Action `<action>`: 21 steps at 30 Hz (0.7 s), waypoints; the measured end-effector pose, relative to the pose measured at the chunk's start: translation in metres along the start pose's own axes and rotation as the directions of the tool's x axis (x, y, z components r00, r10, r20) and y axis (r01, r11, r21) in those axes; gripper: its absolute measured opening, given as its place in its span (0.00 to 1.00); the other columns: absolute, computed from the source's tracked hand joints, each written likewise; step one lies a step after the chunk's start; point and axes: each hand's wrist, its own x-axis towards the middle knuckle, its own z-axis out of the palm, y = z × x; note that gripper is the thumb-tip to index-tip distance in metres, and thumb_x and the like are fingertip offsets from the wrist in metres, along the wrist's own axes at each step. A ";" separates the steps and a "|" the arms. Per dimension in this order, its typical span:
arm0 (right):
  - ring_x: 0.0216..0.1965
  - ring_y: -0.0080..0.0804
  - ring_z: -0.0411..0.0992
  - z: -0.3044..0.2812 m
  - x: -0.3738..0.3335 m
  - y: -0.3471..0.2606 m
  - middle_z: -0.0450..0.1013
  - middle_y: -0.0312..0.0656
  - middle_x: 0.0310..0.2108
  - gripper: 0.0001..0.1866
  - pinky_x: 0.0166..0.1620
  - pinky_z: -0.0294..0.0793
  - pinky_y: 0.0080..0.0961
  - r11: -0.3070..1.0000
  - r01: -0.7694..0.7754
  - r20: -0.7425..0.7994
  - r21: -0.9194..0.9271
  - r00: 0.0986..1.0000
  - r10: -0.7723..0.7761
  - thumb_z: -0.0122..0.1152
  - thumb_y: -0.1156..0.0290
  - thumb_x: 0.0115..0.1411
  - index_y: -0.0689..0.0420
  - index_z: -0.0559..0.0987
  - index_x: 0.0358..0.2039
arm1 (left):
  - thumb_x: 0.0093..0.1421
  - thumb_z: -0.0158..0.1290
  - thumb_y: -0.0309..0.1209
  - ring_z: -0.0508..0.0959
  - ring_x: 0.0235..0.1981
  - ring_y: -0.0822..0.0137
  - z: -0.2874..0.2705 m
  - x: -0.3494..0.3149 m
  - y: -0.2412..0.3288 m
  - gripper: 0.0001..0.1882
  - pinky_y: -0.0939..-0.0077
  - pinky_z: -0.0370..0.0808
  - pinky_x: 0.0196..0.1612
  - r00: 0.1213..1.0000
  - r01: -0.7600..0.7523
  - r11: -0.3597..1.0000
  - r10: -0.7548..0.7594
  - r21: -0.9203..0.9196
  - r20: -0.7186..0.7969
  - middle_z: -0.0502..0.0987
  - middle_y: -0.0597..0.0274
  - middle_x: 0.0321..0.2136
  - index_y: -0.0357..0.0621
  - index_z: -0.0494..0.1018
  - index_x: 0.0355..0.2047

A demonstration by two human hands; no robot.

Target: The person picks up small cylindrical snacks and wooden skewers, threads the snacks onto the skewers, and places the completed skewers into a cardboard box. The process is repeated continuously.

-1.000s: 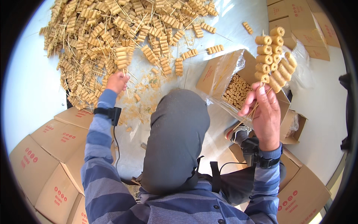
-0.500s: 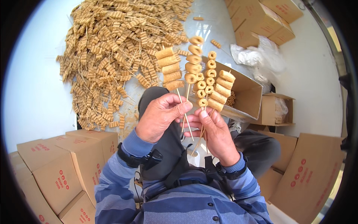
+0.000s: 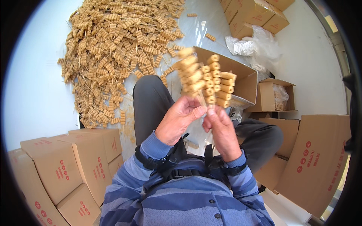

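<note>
In front of my body both hands meet, each closed on thin sticks threaded with golden-brown rolled pieces. My left hand [image 3: 181, 119] pinches blurred skewers [image 3: 191, 77], their rolls tilted up to the left. Between the thumb and fingers of my right hand [image 3: 221, 132] are the sticks of several more skewers [image 3: 215, 73], fanned upward, some with roll ends facing me. The two bunches sit side by side and overlap. Just behind them stands an open cardboard box [image 3: 245, 81], its contents mostly hidden by the skewers.
A large heap of skewers [image 3: 109, 56] covers the floor at the far left. Closed cartons [image 3: 49, 162] stand at the near left; more boxes [image 3: 260, 17] are stacked far right. Clear plastic bags [image 3: 252, 47] lie beside the open box. A tall carton [image 3: 316, 162] leans at the near right.
My hands have come together, and the left hand's skewers have swung in against the right hand's bunch. The view has shifted slightly.
</note>
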 end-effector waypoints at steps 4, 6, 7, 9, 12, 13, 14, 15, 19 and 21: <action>0.26 0.20 0.62 -0.023 -0.026 0.001 0.65 0.32 0.25 0.12 0.33 0.62 0.18 0.968 0.060 -0.197 -0.243 0.974 -0.109 0.50 0.63 0.73 0.59 0.72 0.44 | 0.68 0.54 0.45 0.71 0.54 0.64 0.006 0.004 -0.005 0.34 0.61 0.65 0.62 0.995 -0.037 0.995 0.028 -0.091 -0.095 0.68 0.59 0.56 0.41 0.54 0.66; 0.26 0.17 0.61 -0.028 -0.040 0.008 0.66 0.32 0.26 0.11 0.33 0.62 0.16 0.910 0.065 -0.194 -0.410 0.969 -0.156 0.49 0.64 0.74 0.60 0.72 0.44 | 0.69 0.52 0.46 0.72 0.54 0.64 0.012 0.012 -0.008 0.34 0.62 0.66 0.61 0.992 -0.117 0.968 0.102 -0.223 -0.078 0.69 0.60 0.56 0.41 0.55 0.66; 0.26 0.17 0.61 -0.029 -0.045 0.013 0.66 0.32 0.26 0.11 0.33 0.62 0.15 0.888 0.068 -0.198 -0.455 0.964 -0.176 0.49 0.64 0.74 0.60 0.72 0.44 | 0.70 0.49 0.47 0.73 0.54 0.65 0.013 0.017 -0.009 0.29 0.62 0.68 0.60 0.991 -0.128 0.963 0.113 -0.236 -0.076 0.70 0.60 0.53 0.43 0.59 0.63; 0.27 0.17 0.62 -0.032 -0.053 0.019 0.65 0.30 0.29 0.12 0.33 0.66 0.15 0.823 0.062 -0.156 -0.565 0.971 -0.181 0.46 0.71 0.73 0.60 0.69 0.53 | 0.71 0.47 0.46 0.73 0.53 0.66 0.012 0.024 -0.008 0.25 0.63 0.70 0.58 0.997 -0.068 0.944 0.053 -0.322 -0.056 0.71 0.60 0.51 0.45 0.61 0.60; 0.28 0.17 0.63 -0.030 -0.059 0.029 0.66 0.31 0.30 0.12 0.34 0.67 0.16 0.780 0.067 -0.140 -0.623 0.971 -0.195 0.46 0.71 0.74 0.60 0.69 0.54 | 0.73 0.45 0.46 0.74 0.51 0.67 0.008 0.026 -0.010 0.19 0.66 0.74 0.55 0.994 -0.053 0.913 0.008 -0.404 -0.111 0.72 0.61 0.47 0.47 0.65 0.54; 0.29 0.18 0.65 -0.029 -0.058 0.033 0.68 0.32 0.30 0.12 0.35 0.68 0.17 0.823 0.079 -0.126 -0.562 0.976 -0.180 0.46 0.71 0.74 0.60 0.69 0.54 | 0.73 0.44 0.46 0.75 0.50 0.67 0.007 0.026 -0.011 0.19 0.66 0.74 0.55 0.990 -0.053 0.916 -0.004 -0.397 -0.142 0.73 0.61 0.47 0.47 0.65 0.54; 0.29 0.18 0.66 -0.027 -0.057 0.035 0.69 0.32 0.30 0.11 0.35 0.69 0.17 0.830 0.060 -0.126 -0.554 0.980 -0.155 0.46 0.69 0.74 0.60 0.69 0.51 | 0.73 0.44 0.46 0.75 0.50 0.67 0.005 0.025 -0.012 0.19 0.66 0.74 0.55 0.984 -0.043 0.921 -0.028 -0.386 -0.177 0.73 0.61 0.47 0.47 0.65 0.54; 0.29 0.18 0.67 -0.026 -0.056 0.037 0.70 0.33 0.29 0.10 0.36 0.69 0.17 0.847 0.042 -0.129 -0.529 0.983 -0.129 0.46 0.68 0.74 0.60 0.70 0.49 | 0.73 0.44 0.45 0.75 0.50 0.67 0.003 0.024 -0.014 0.18 0.66 0.74 0.54 0.983 -0.061 0.922 -0.012 -0.382 -0.186 0.73 0.61 0.47 0.47 0.65 0.54; 0.33 0.20 0.70 -0.027 -0.052 0.033 0.73 0.35 0.32 0.13 0.38 0.72 0.19 0.907 -0.055 -0.117 -0.418 0.993 0.006 0.46 0.64 0.74 0.60 0.71 0.48 | 0.73 0.44 0.43 0.77 0.47 0.67 -0.004 0.021 -0.019 0.16 0.66 0.77 0.49 0.975 -0.053 0.941 -0.024 -0.335 -0.223 0.73 0.62 0.46 0.47 0.65 0.54; 0.35 0.20 0.72 -0.027 -0.051 0.028 0.74 0.36 0.33 0.14 0.38 0.73 0.20 0.931 -0.099 -0.128 -0.352 0.990 0.057 0.47 0.63 0.74 0.61 0.71 0.49 | 0.73 0.44 0.41 0.79 0.44 0.66 -0.007 0.021 -0.020 0.16 0.65 0.79 0.46 0.976 -0.049 0.942 -0.025 -0.333 -0.214 0.74 0.61 0.44 0.48 0.64 0.55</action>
